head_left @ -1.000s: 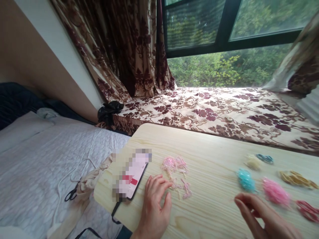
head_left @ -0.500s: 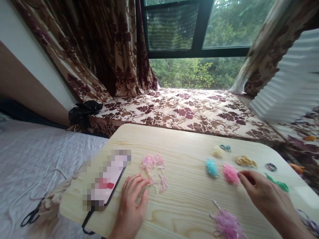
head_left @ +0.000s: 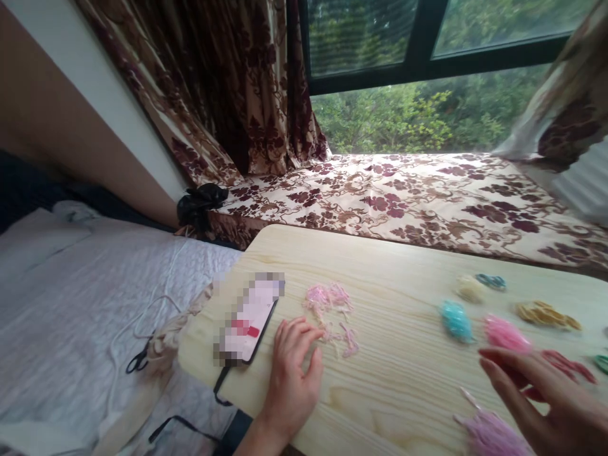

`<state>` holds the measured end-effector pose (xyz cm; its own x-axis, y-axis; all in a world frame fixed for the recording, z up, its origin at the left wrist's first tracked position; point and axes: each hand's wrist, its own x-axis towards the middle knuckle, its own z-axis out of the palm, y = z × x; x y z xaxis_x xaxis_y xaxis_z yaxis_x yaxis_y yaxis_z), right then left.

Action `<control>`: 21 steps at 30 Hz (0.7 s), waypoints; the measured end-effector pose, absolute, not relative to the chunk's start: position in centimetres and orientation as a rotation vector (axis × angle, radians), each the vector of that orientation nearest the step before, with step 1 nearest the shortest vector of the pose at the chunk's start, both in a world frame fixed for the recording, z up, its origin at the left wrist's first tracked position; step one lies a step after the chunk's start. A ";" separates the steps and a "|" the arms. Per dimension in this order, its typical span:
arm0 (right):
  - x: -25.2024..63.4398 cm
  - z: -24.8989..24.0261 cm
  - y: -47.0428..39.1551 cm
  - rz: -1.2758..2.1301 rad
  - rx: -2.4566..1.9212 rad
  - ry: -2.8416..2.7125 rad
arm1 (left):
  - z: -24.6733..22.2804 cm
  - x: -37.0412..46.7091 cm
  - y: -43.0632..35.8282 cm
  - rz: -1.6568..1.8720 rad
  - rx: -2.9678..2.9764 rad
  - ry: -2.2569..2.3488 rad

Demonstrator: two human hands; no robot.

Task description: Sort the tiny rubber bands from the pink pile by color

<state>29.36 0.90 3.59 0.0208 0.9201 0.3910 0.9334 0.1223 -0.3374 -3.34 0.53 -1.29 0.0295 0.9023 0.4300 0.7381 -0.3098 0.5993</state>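
Observation:
My left hand [head_left: 297, 367] rests on the pale wooden table with its fingers stretched out. Its fingertips lie beside a loose scatter of short pink and white strands [head_left: 349, 342], just below a fuller pink heap [head_left: 327, 296]. My right hand [head_left: 546, 386] hovers at the right, thumb and forefinger nearly meeting; anything between them is too small to make out. Close to its fingertips are a bright pink bundle [head_left: 506, 332] and a red bundle of bands [head_left: 570, 366], partly covered. A lilac bundle [head_left: 494, 432] lies below it.
A phone [head_left: 251, 320] with a black strap lies left on the table [head_left: 389, 380]. Turquoise [head_left: 456, 322], cream [head_left: 470, 288], grey-blue [head_left: 491, 281], tan [head_left: 548, 315] and green [head_left: 602, 363] bundles are at the right. A bed [head_left: 118, 278] with a white cable adjoins.
The view has swung left, shifting everything rightward. My right hand has drawn back slightly from the bright pink bundle, and the red bundle now shows. My left hand keeps its place by the strands.

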 end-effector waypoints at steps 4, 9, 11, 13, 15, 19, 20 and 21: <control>21.4 2.3 0.8 0.144 -1.476 -2.165 | -0.4 -3.1 0.5 1.128 2.035 1.706; 16.8 1.1 2.4 0.116 -1.302 -2.400 | -0.1 -3.1 0.7 1.126 2.007 1.678; 16.7 0.9 2.8 0.078 -1.290 -2.451 | -0.1 -3.1 0.6 1.134 1.994 1.668; 16.9 1.0 2.9 0.074 -1.282 -2.475 | -0.1 -3.1 0.5 1.137 1.984 1.664; 17.2 1.4 2.8 0.082 -1.267 -2.482 | -0.1 -3.1 0.5 1.134 1.979 1.660; 17.9 2.3 2.6 0.084 -1.290 -2.427 | 0.0 -3.2 0.5 1.125 1.970 1.659; 18.0 2.5 2.6 0.086 -1.305 -2.405 | 0.0 -3.2 0.5 1.122 1.970 1.659; 18.0 2.6 2.6 0.091 -1.317 -2.383 | 0.1 -3.2 0.5 1.122 1.969 1.660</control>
